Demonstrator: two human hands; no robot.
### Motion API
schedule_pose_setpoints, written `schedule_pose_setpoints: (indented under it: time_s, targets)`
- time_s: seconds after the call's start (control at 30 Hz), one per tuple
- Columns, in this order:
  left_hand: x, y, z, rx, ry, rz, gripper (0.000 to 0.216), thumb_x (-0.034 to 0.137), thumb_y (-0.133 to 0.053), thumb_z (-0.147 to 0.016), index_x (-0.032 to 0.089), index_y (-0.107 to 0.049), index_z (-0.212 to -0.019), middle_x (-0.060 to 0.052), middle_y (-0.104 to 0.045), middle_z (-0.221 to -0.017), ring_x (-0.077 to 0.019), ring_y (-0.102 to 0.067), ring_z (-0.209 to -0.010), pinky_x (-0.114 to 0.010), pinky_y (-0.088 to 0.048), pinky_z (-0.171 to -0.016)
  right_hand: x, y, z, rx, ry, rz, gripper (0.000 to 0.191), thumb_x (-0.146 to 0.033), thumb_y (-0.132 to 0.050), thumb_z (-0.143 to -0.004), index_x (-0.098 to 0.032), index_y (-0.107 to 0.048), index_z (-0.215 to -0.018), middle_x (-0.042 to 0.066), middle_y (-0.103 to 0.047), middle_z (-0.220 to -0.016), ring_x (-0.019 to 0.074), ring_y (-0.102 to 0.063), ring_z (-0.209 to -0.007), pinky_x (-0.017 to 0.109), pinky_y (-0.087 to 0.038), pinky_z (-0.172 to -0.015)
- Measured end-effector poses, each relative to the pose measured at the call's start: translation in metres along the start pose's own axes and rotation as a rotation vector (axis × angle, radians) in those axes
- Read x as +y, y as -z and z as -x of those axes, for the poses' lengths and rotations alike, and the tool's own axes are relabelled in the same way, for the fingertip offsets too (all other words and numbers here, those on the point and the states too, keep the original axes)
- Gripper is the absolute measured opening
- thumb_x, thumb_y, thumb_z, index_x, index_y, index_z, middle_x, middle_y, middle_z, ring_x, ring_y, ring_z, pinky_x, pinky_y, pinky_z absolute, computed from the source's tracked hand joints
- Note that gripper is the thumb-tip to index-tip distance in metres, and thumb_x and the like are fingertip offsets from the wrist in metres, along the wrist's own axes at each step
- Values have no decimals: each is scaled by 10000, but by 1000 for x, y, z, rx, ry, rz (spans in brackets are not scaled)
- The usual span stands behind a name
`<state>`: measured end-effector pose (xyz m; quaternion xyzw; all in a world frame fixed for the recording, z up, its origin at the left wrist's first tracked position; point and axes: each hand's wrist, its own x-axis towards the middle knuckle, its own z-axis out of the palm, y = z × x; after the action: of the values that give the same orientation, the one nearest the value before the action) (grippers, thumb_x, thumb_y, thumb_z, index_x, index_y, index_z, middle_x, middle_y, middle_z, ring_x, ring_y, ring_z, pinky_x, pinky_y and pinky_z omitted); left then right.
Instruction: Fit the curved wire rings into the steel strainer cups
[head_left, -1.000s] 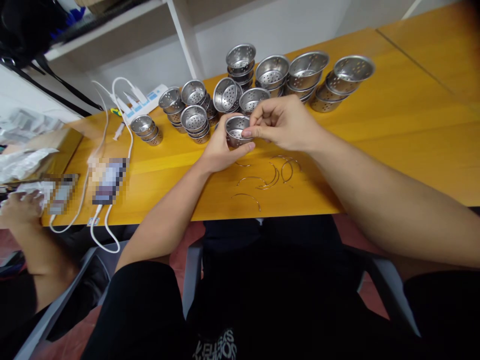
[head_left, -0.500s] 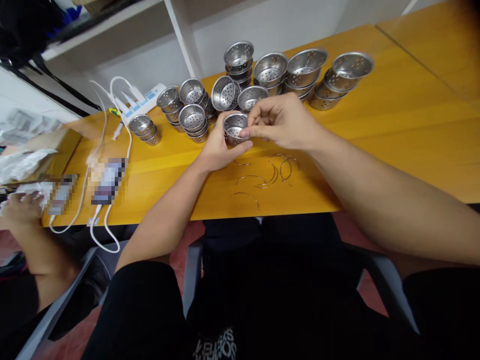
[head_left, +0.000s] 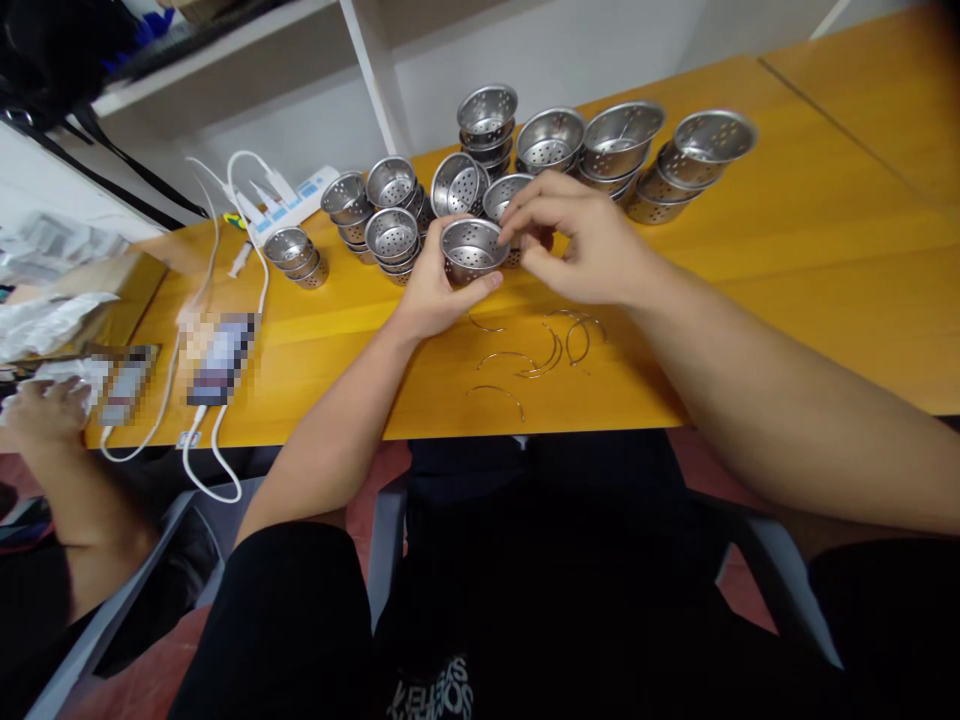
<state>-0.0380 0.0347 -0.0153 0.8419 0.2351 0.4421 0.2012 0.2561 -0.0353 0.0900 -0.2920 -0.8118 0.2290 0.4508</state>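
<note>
A small perforated metal cup is tilted slightly toward me above the table, with my left hand wrapped around its left side and the thumb along the front. My right hand is at the cup's right rim. Its fingers are bent and the thumb stands apart from them; I see nothing held there. The fingertips reach the rim, though I cannot tell whether they press on it. Several thin curved wires lie on the table just below the hands.
Stacks of similar metal cups stand behind my hands, from a short stack at left to a leaning one at right. A power strip, cables and a phone lie left. Another person's hand rests at the far left.
My right thumb has drawn back from the cup's rim, and the fingers have spread from their pinch. The cup's opening now faces me a little more. My left hand keeps its hold.
</note>
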Motion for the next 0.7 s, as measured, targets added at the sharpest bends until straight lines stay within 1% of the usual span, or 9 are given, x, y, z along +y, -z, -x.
schedule_pose_setpoints:
  time_s: [0.13,0.2,0.27,0.37,0.4,0.47,0.53,0.63,0.7]
  targets:
    - [17,-1,-3,41,83,-20,981,771,-851,-1217,357,-334,-1941,-138,-699,-1662,-330,-823,-1528,-587,-687,-1394,0,-4,1,-63,34,15,201,-443,-965,-1033,-366,-926,-1215,124,-830,-1484,424,-763,-1246,662,-715,-1041]
    - [24,-2,-4,27,76,-28,951,754,-820,-1242,366,-316,-1948,-132,-701,-1648,-323,-832,-1518,-590,-701,-1376,1,-7,2,-77,47,19,196,-432,-939,-1039,-357,-938,-1221,131,-820,-1504,424,-776,-1259,656,-720,-1042]
    - [27,-3,-5,10,48,-31,973,750,-799,-1253,399,-253,-1978,-130,-683,-1659,-327,-828,-1532,-603,-697,-1378,1,-9,3,-85,41,6,165,-442,-930,-1056,-358,-940,-1198,127,-827,-1498,420,-782,-1280,646,-725,-1067]
    - [28,-2,-5,-4,22,-23,1069,769,-825,-1228,434,-177,-2010,-144,-649,-1719,-362,-795,-1599,-628,-660,-1421,-1,-10,3,-80,6,-20,211,-484,-962,-1058,-377,-928,-1236,110,-845,-1469,417,-792,-1292,635,-724,-1108]
    - [27,-1,-6,-7,22,-21,1097,777,-836,-1217,436,-164,-2014,-148,-641,-1741,-371,-784,-1618,-634,-646,-1437,-2,-9,2,-65,-10,-29,254,-500,-979,-1051,-385,-919,-1269,106,-851,-1449,411,-801,-1254,634,-723,-1105]
    - [25,1,-6,-8,34,-22,1127,792,-850,-1199,426,-163,-2014,-158,-630,-1771,-380,-767,-1640,-640,-625,-1461,-4,-7,2,-38,-17,-38,318,-525,-1000,-1037,-384,-899,-1304,107,-857,-1384,388,-808,-1116,635,-719,-1068]
    - [24,2,-5,17,46,-20,1102,795,-846,-1200,408,-195,-2001,-162,-637,-1760,-377,-769,-1637,-642,-624,-1466,-5,-6,1,-40,3,-30,319,-533,-1006,-1031,-366,-892,-1279,115,-854,-1345,369,-792,-1031,634,-717,-1032]
    - [21,1,-4,49,30,-10,1003,773,-803,-1234,394,-247,-1977,-153,-656,-1717,-368,-783,-1625,-641,-643,-1454,-5,-6,0,-54,15,-33,286,-547,-1003,-1029,-363,-895,-1220,120,-849,-1381,371,-783,-1073,612,-728,-1018]
    - [20,1,-3,40,23,-18,993,752,-810,-1237,394,-251,-1976,-147,-662,-1709,-372,-784,-1624,-650,-645,-1453,-4,-6,0,-60,13,-35,286,-569,-994,-1029,-374,-896,-1213,110,-853,-1395,376,-787,-1113,593,-737,-1017]
